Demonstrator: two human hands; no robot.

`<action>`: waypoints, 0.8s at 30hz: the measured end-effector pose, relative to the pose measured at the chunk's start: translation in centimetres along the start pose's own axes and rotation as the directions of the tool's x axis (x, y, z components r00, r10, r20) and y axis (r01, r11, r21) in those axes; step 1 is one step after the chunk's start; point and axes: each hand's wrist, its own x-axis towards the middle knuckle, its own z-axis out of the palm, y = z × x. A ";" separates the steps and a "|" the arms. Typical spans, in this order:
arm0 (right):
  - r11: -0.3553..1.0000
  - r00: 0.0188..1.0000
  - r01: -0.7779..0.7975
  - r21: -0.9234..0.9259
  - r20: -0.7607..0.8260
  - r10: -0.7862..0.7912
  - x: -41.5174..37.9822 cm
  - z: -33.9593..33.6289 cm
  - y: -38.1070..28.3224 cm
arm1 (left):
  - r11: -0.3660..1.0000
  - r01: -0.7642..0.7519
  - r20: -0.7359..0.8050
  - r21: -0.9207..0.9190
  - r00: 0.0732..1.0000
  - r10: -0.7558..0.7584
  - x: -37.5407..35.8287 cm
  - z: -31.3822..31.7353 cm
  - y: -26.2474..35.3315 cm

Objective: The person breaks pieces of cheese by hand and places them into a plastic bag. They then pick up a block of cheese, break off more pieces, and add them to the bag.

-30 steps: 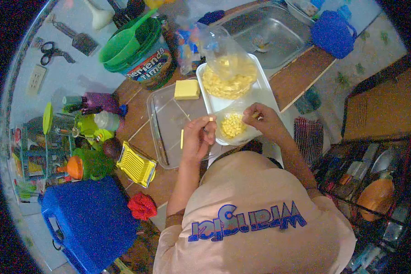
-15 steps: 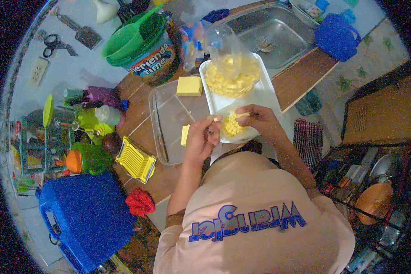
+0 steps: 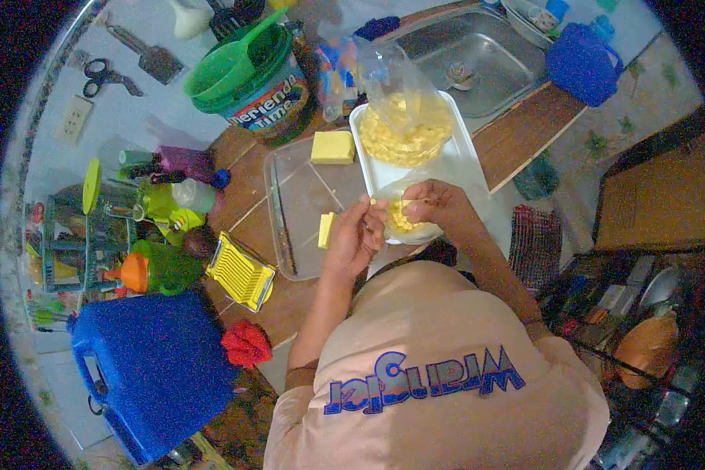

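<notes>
My left hand (image 3: 357, 235) is closed in a pinch, a small pale yellow piece (image 3: 373, 202) at its fingertips. Beside it, my right hand (image 3: 437, 208) has its fingers pressed together over a small clear bag of yellow pieces (image 3: 403, 223); what it grips is too small to tell. The bag lies at the near end of a white tray (image 3: 466, 160). Farther up the tray sits a larger clear bag of yellow chunks (image 3: 403, 137). On a clear plastic lid or tray (image 3: 298, 204) are a yellow block (image 3: 333, 147), a smaller yellow piece (image 3: 326, 230) and a knife (image 3: 283, 223).
A yellow slicer (image 3: 240, 274) and a red cloth (image 3: 246, 344) lie left, near a blue container (image 3: 153, 376). A labelled bucket (image 3: 270, 106) holding a green strainer (image 3: 227, 74) stands behind. The sink (image 3: 478, 63) is at the back right, beside a blue jug (image 3: 583, 64).
The view has shifted slightly, so the surroundings appear a little farther right. My right hand has moved a little left over the small bag, covering more of the yellow pieces.
</notes>
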 end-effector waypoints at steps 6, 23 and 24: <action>0.997 0.999 -0.044 -0.068 0.014 0.045 0.1 -0.1 0.3 | 0.999 -0.014 0.015 0.038 1.000 0.013 0.8 -0.7 -0.4; 0.999 1.000 -0.008 0.041 0.006 0.008 -0.1 -0.3 0.7 | 0.995 -0.084 0.118 0.056 0.990 0.077 0.5 -0.6 -1.2; 1.000 1.000 -0.008 0.027 0.006 0.008 -0.1 -0.2 0.6 | 0.996 -0.074 0.129 0.043 0.989 0.068 0.6 -0.7 -1.2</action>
